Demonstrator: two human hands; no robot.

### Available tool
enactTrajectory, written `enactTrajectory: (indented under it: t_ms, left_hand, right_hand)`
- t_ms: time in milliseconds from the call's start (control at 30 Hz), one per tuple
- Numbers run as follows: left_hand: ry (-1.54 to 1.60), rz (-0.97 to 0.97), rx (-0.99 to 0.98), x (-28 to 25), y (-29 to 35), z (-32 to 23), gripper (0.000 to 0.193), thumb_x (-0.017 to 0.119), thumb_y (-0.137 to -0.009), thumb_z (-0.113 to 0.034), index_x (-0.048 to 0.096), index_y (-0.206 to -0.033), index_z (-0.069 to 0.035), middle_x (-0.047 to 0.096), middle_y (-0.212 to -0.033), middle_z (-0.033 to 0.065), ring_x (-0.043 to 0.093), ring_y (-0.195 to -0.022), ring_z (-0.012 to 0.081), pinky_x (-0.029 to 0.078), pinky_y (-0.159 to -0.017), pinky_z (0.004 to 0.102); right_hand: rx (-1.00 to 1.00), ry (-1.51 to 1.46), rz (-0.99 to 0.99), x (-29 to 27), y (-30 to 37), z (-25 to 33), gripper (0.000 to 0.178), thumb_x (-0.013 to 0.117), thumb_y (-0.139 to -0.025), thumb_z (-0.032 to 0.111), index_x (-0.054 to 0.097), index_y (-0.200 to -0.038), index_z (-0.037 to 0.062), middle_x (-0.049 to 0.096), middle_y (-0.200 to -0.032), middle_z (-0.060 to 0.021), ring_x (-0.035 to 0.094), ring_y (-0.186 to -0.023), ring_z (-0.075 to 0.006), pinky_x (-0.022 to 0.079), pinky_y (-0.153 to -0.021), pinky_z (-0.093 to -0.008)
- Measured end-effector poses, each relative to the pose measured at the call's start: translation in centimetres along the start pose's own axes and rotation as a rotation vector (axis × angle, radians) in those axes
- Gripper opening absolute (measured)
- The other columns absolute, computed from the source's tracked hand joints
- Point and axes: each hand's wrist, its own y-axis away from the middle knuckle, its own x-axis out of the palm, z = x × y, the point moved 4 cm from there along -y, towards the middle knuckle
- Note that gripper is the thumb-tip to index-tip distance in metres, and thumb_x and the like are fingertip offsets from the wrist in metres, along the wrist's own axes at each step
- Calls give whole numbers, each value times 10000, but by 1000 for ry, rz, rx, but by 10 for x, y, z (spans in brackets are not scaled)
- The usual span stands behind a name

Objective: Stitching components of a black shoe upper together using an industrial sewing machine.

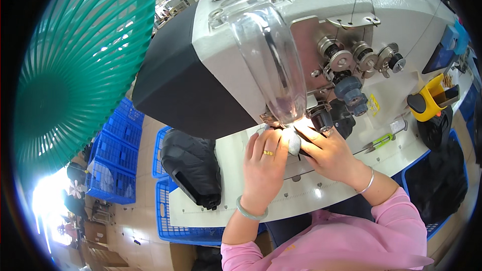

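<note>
Both hands meet under the head of a large white sewing machine [226,88], by its lit needle area. Between them sits a small grey and black fabric piece [294,143], its grey part textured and rounded. My left hand [264,165], with a gold ring, presses its fingertips against the piece from the left. From the right, my right hand [329,154] grips it, fingers bent toward the needle. The needle tip and the undersides of both hands are hidden. Black material [344,118] shows just beyond my right hand.
A padded black item [192,168] lies at the table's left. Green-handled snips [379,142] and a yellow holder [429,101] stand to the right. A green fan [85,65] fills the upper left. Blue crates [113,165] and a crate of black pieces [437,185] flank the table.
</note>
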Motion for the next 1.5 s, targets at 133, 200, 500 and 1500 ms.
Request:
enactTrajectory:
  t_ms: [133, 200, 500, 1500]
  left_hand:
    - [150, -126, -36, -2, 1, 4, 314, 686, -686, 23, 701, -994, -34, 672, -1037, 80, 662, -904, 254, 558, -787, 357]
    - [259, -101, -190, 0, 2, 13, 309, 697, -682, 25, 711, -982, -43, 683, -1011, 69, 666, -868, 245, 561, -761, 339]
    - [112, -156, -121, 5, 8, 1, 315, 725, -712, 41, 723, -1013, -53, 681, -1010, 68, 667, -875, 270, 556, -746, 352]
    - [268, -230, -186, 9, 12, 9, 288, 725, -714, 52, 751, -983, -47, 697, -935, 93, 655, -783, 267, 541, -718, 339]
  right_hand:
    - [-20, -67, -3, -2, 5, -3, 439, 693, -692, 32, 649, -1129, 28, 602, -1199, -118, 531, -1172, -333, 434, -1020, -520]
    - [-18, -82, 20, -2, 6, -4, 446, 691, -696, 31, 647, -1140, 27, 601, -1209, -120, 531, -1182, -333, 425, -1039, -525]
    - [-44, 8, -44, 5, 7, 3, 342, 692, -726, 45, 651, -1059, -17, 598, -1193, -147, 540, -1160, -336, 439, -992, -553]
    - [335, -32, 89, -9, -3, -5, 311, 676, -885, 178, 651, -1186, 104, 526, -907, -115, 619, -686, -288, 526, -577, -400]
